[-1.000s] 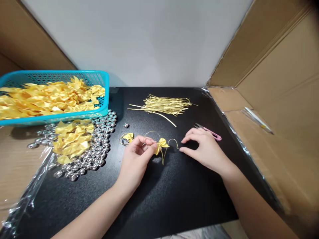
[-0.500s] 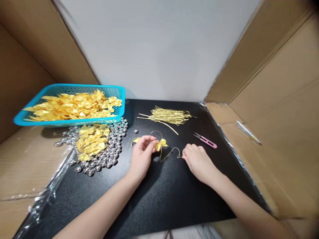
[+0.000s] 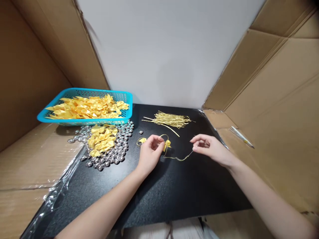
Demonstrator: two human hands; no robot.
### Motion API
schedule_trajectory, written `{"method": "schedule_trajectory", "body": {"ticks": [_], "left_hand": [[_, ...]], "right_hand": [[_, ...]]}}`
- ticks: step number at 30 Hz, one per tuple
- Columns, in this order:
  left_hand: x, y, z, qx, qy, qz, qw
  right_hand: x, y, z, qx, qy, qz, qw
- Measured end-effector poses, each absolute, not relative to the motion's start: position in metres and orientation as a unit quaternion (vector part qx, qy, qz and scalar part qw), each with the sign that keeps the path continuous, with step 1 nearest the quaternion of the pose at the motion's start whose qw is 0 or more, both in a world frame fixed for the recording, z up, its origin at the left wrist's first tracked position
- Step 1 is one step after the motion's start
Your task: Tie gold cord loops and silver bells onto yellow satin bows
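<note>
My left hand (image 3: 152,151) is closed in a pinch on a yellow ribbon bow (image 3: 167,144) threaded on a thin gold cord (image 3: 178,159). Another small yellow bow (image 3: 142,140), circled by a loop of cord, lies just left of the fingers. From the bow the cord sags across to my right hand (image 3: 211,149), whose thumb and fingertips pinch near its far end. Whether a needle is also in that pinch is too small to make out. The pink thread snips are covered by the right hand.
A blue basket (image 3: 130,106) of yellow bows stands at back left. Before it, silver beads (image 3: 117,156) surround a pile of bows (image 3: 102,139). One loose bead (image 3: 141,132) lies apart. Cut gold cords (image 3: 171,119) lie at the back; a white pen-like tool (image 3: 242,136) rests right, by cardboard walls.
My right hand has moved right and turned, drawing the cord out longer and covering the pink snips. My left hand keeps hold of the bow. The whole view has shifted slightly.
</note>
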State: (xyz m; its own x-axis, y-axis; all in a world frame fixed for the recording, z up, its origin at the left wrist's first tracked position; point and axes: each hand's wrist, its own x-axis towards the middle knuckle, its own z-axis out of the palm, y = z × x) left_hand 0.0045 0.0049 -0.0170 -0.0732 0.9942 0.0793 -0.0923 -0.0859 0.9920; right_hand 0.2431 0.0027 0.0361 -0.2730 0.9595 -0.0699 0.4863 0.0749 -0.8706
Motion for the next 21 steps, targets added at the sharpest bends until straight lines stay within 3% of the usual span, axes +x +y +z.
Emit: {"method": "schedule_trajectory", "body": {"ticks": [3,7,13,21], "left_hand": [[0.004,0.003,-0.018,0.501,0.462,0.555,0.477],[0.005,0.002,-0.018,0.512,0.457,0.549,0.476],[0.007,-0.001,-0.016,0.515,0.458,0.534,0.489],[0.008,0.000,-0.016,0.489,0.474,0.516,0.520]], "right_hand": [[0.242,0.002,0.058,-0.538,-0.600,0.466,0.366],[0.232,0.000,0.069,-0.519,-0.524,0.537,0.408],[0.189,-0.001,0.025,-0.473,-0.496,0.612,0.395],[0.167,0.001,-0.010,-0.448,-0.447,0.615,0.470]]}}
